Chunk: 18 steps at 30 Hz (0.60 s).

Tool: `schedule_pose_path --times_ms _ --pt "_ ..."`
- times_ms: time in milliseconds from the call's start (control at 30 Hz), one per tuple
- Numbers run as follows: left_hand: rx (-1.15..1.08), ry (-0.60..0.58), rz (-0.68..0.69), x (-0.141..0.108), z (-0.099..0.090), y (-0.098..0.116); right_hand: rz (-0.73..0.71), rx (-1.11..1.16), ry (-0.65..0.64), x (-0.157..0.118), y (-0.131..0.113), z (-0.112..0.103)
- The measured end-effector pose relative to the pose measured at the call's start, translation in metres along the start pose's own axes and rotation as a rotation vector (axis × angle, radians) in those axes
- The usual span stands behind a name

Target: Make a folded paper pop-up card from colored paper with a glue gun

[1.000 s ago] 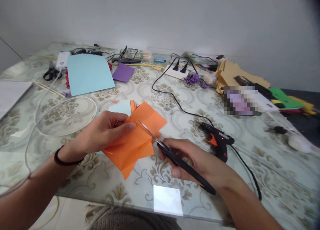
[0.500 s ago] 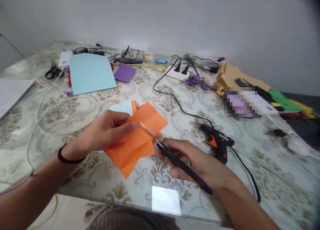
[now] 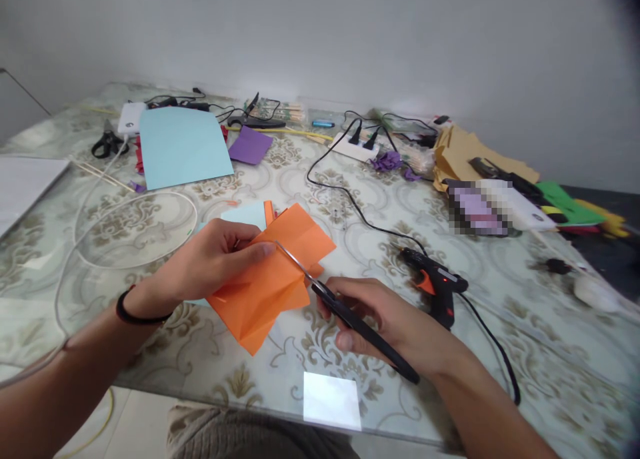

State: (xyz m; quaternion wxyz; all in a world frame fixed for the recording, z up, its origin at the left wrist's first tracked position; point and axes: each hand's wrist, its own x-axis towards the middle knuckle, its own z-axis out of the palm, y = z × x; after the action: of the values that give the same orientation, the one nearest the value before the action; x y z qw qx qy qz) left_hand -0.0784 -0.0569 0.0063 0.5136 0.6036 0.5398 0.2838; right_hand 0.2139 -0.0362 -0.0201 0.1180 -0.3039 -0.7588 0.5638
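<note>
My left hand (image 3: 215, 256) pinches a creased orange paper (image 3: 260, 296) between thumb and fingers. My right hand (image 3: 385, 319) is wrapped round the black handles of the scissors (image 3: 357, 326). Their metal blades lie across the orange paper, with the tips close to my left thumb; the lower blade is hidden by the paper. A small light blue sheet (image 3: 247, 214) and an orange strip (image 3: 269, 212) show behind my left hand.
A black glue gun (image 3: 440, 286) with a lit red light lies right of my right hand, its cable trailing. Farther back are a large light blue sheet (image 3: 183, 146), a purple square (image 3: 251, 146) and a power strip (image 3: 355, 146). A white cable (image 3: 63, 292) loops at the left.
The scissors have moved slightly toward my left thumb, and their handles look closer together. My left hand and the orange paper have hardly moved.
</note>
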Motion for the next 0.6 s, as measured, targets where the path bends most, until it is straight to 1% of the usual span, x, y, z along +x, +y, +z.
schedule_pose_path --times_ms 233,600 --pt "0.011 0.006 0.005 -0.0004 -0.0006 0.0006 0.024 0.012 0.004 0.0009 -0.0015 0.0005" --pt "-0.035 -0.026 0.000 0.0001 -0.0013 0.0004 0.073 0.018 0.027 0.0002 0.0001 0.0023"
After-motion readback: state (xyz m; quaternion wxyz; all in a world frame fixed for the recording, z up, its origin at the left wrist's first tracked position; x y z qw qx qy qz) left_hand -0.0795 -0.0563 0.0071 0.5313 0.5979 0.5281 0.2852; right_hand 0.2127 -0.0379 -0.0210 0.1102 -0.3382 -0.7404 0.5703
